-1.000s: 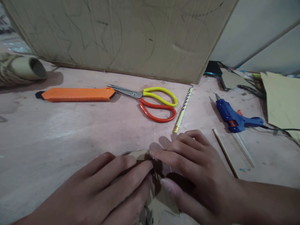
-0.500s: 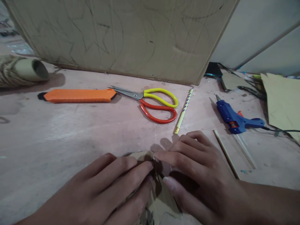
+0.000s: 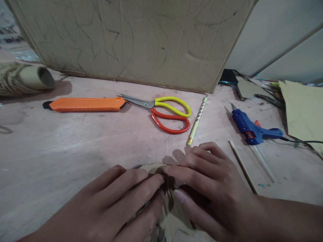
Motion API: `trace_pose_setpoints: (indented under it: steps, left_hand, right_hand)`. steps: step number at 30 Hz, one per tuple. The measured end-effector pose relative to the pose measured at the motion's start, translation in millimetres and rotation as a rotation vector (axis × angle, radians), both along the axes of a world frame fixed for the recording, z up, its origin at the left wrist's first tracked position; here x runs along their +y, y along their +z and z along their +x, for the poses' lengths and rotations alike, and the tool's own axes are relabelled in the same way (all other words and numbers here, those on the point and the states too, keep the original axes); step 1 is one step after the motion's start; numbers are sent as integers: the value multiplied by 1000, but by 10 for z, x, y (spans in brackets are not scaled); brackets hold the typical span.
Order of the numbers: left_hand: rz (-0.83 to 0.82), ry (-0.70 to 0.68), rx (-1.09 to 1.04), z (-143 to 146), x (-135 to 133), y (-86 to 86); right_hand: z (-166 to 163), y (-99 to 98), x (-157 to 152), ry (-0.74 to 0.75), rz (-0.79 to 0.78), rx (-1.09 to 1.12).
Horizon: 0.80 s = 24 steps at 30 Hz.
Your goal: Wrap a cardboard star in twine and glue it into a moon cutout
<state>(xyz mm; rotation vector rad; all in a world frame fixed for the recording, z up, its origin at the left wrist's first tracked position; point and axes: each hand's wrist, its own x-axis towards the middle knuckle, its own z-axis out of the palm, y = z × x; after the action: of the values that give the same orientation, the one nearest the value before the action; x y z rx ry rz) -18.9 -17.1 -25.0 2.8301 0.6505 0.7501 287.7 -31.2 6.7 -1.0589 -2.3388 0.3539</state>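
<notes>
Both hands meet at the bottom middle over a piece of brown cardboard (image 3: 174, 215). My left hand (image 3: 121, 201) lies across its left side, fingers bent and pressed against the piece near its top edge. My right hand (image 3: 214, 188) grips the right side, with thumb and index finger close to the left fingertips. Dark shadow between the fingers hides what exactly is pinched there. Beyond the hands lie scissors (image 3: 161, 112) with one yellow and one red handle, and a pale pencil (image 3: 197, 121) with purple marks.
An orange cutter (image 3: 87, 104) lies left of the scissors. A blue glue gun (image 3: 252, 127) and a thin wooden stick (image 3: 242, 166) are at right. Behind stands a large cardboard panel (image 3: 141, 43) with drawn outlines. A twine roll (image 3: 22, 79) sits far left; cut cardboard (image 3: 302, 111) lies far right.
The hands stay almost where they were, still on the cardboard. The view has shifted very slightly; the objects on the table have not moved.
</notes>
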Motion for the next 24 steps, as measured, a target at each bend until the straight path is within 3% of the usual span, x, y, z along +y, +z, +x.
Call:
trace_pose_setpoints:
  steps: [14, 24]
  left_hand:
    - [16, -7, 18, 9, 15, 38]
    - [-10, -6, 5, 4, -4, 21]
  right_hand:
    - [-25, -126, -52, -32, -45, 120]
    - [12, 22, 40, 3, -18, 42]
